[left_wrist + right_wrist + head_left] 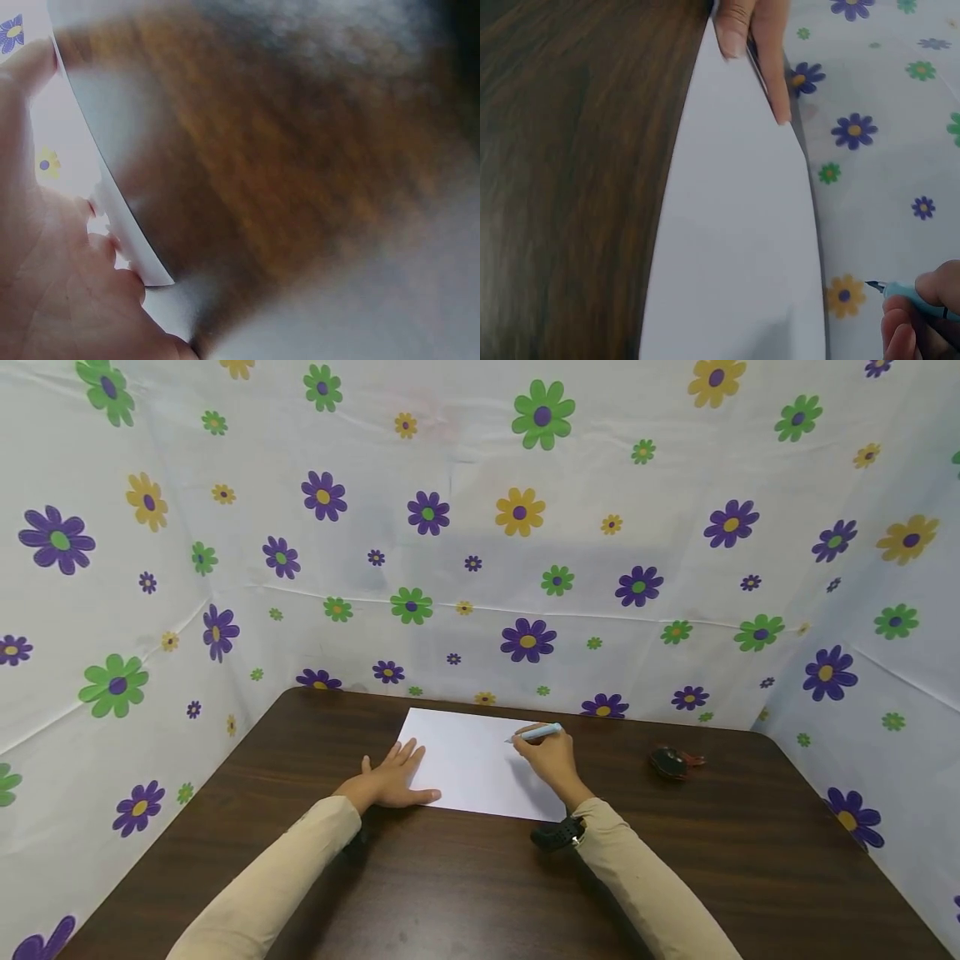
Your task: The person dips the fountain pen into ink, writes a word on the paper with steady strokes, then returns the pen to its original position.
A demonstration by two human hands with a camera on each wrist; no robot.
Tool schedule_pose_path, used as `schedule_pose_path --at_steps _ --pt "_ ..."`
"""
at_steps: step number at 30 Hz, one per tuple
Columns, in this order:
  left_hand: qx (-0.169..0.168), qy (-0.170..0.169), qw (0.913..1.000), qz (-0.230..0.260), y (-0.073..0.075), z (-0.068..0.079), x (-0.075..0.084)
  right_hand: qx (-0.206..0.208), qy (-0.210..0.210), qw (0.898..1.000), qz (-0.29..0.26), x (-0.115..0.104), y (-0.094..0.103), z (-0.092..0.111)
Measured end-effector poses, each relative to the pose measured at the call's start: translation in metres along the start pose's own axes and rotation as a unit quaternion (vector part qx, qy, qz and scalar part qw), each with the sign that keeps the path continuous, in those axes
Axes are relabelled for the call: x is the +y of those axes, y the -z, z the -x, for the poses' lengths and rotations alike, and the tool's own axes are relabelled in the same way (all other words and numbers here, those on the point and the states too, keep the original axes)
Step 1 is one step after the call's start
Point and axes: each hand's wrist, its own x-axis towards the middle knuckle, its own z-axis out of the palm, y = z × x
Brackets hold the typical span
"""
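Observation:
A blank white sheet of paper (pixel 468 764) lies on the dark brown table. My left hand (pixel 393 779) rests with fingers spread on the sheet's left edge; the thumb points right along its near side. My right hand (pixel 551 758) pinches a light blue pen (pixel 542 732) over the sheet's right part. In the right wrist view, the pen (pixel 919 298) shows a dark pointed tip, and no mark is visible on the paper (pixel 735 210). Whether the tip touches the sheet I cannot tell. The left wrist view is largely blurred, with the left palm (pixel 52 277) at its left side.
To the right of the paper, a small dark rounded object with a reddish end (pixel 671 762) sits on the wooden table (pixel 442 885). White flower-patterned cloth (pixel 457 527) stands behind the table and along both sides. A black strap (pixel 557 835) is around the right wrist.

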Motion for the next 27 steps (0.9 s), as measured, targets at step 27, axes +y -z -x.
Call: schedule_pose_path --at_steps 27 --pt "0.006 0.008 0.9999 -0.004 0.004 0.007 0.008 -0.041 -0.03 0.999 -0.007 -0.005 -0.058 -0.011"
